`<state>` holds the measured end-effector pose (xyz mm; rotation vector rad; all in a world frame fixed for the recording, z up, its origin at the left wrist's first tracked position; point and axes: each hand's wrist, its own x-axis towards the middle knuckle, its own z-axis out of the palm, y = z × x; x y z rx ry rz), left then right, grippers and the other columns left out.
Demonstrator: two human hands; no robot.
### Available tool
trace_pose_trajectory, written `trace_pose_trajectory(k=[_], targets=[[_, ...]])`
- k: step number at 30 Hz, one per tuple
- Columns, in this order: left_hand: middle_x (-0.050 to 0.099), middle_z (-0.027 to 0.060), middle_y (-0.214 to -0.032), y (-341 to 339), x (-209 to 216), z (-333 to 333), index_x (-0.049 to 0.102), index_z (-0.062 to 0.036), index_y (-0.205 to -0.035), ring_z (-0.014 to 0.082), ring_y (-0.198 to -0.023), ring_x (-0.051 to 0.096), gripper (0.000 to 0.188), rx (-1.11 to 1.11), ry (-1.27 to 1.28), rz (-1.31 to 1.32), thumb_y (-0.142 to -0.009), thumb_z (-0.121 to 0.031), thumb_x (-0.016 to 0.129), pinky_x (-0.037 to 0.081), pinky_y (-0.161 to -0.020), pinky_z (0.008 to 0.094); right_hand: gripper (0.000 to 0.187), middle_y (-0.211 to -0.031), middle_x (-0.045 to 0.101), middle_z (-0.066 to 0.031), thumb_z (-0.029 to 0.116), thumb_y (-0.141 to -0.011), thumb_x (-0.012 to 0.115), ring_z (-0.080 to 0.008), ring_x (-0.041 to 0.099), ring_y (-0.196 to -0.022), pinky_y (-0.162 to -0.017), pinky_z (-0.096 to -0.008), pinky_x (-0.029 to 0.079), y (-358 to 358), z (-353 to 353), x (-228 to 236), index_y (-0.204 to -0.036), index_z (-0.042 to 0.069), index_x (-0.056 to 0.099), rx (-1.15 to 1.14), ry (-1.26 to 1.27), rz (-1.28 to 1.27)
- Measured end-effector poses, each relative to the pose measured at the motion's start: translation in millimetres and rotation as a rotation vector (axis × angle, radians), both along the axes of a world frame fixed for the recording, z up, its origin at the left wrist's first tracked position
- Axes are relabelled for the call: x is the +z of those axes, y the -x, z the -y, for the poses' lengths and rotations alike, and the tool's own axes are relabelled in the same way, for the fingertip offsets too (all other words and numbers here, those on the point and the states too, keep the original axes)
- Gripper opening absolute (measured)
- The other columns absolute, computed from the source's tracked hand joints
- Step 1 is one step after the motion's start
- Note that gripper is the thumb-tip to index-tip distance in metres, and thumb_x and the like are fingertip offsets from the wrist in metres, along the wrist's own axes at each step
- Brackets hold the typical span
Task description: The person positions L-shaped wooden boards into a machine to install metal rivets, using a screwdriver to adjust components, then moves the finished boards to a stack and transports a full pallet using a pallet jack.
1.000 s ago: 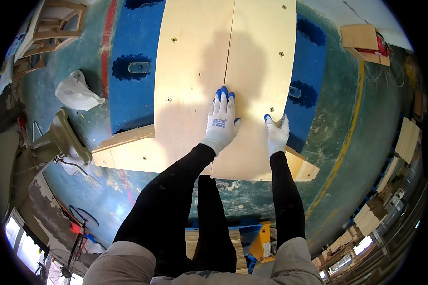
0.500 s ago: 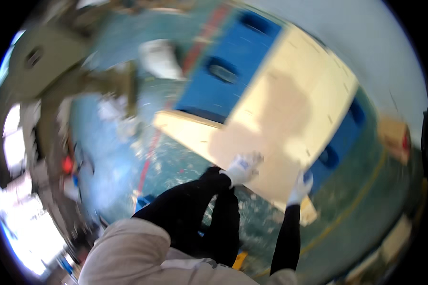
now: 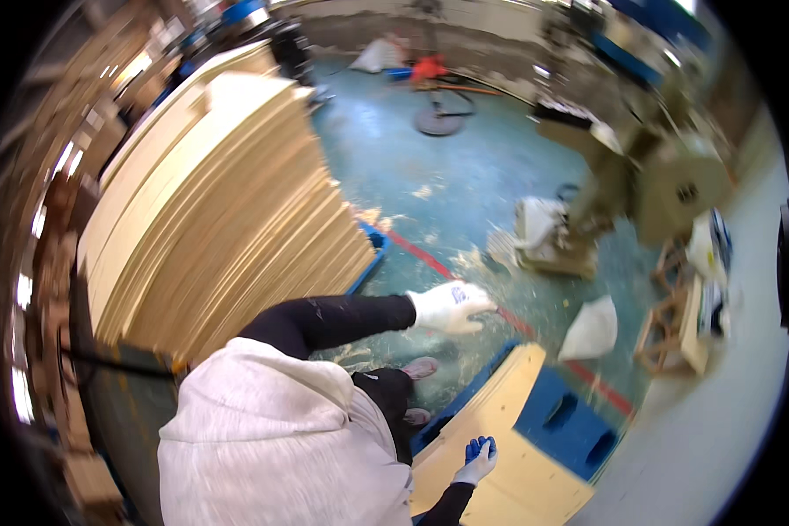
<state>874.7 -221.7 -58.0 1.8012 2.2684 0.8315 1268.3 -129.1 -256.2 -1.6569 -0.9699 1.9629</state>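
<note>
In the head view, the white-gloved left hand hangs above the green floor, its grip loosely spread with nothing in it. The right hand is over the pale wooden panel, blue-tipped fingers curled; whether that grip holds anything, I cannot tell. The panel lies lower right on a blue pallet; a tall board stack stands left.
</note>
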Motion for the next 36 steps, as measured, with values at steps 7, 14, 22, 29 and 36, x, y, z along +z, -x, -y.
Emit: trace_pose_trajectory(k=[7,14,22,29,36], targets=[[0.067,0.0224,-0.123,186.4,201.0,275.3,0.068,0.0005,-0.120,0.0377,-0.115,0.064,0.042,0.798,-0.144,-0.521,-0.088,-0.027,0.069,0.050,-0.103,0.0441,0.026,-0.111,0.069,-0.0078,0.022,-0.104,0.061,-0.0183,0.068,-0.094,-0.082,-0.0316,0.057,225.1,-17.8,73.9,-0.124,0.005,0.061,0.527,-0.239,-0.219],[0.069,0.0201,-0.120,294.9,245.5,491.9,0.065,-0.0043,-0.123,0.0370,-0.116,0.064,0.056,1.378,0.434,-0.252,-0.094,-0.051,0.055,0.048,-0.098,0.0448,0.031,-0.113,0.069,-0.0093,0.013,-0.101,0.063,-0.0171,0.069,-0.097,-0.087,-0.0318,0.057,447.7,137.1,202.3,-0.128,-0.002,0.061,1.035,-0.318,-0.637],[0.068,0.0178,-0.129,339.8,256.8,480.6,0.066,-0.0093,-0.123,0.0356,-0.122,0.063,0.060,1.441,0.529,-0.220,-0.090,-0.058,0.056,0.047,-0.101,0.0427,0.040,-0.120,0.069,-0.0103,0.011,-0.099,0.066,-0.0136,0.066,-0.107,-0.094,-0.0272,0.052,510.7,271.6,277.8,-0.134,-0.006,0.057,1.464,0.033,-0.882],[0.072,0.0161,-0.113,319.5,258.8,464.4,0.067,-0.0103,-0.109,0.0339,-0.110,0.066,0.047,1.493,0.376,-0.141,-0.085,-0.051,0.068,0.049,-0.095,0.0416,0.056,-0.137,0.059,-0.0184,0.017,-0.102,0.064,-0.0254,0.065,-0.118,-0.100,-0.0367,0.054,507.9,276.2,300.3,-0.149,-0.003,0.040,1.494,0.237,-0.958],[0.073,0.0171,-0.099,247.9,260.1,344.6,0.070,-0.0060,-0.100,0.0322,-0.097,0.068,0.042,1.184,0.396,-0.179,-0.086,-0.046,0.068,0.051,-0.086,0.0395,0.076,-0.154,0.038,-0.0181,0.024,-0.105,0.059,-0.0404,0.058,-0.123,-0.105,-0.0530,0.052,482.8,271.4,317.9,-0.162,0.009,0.012,1.133,0.770,-1.220]])
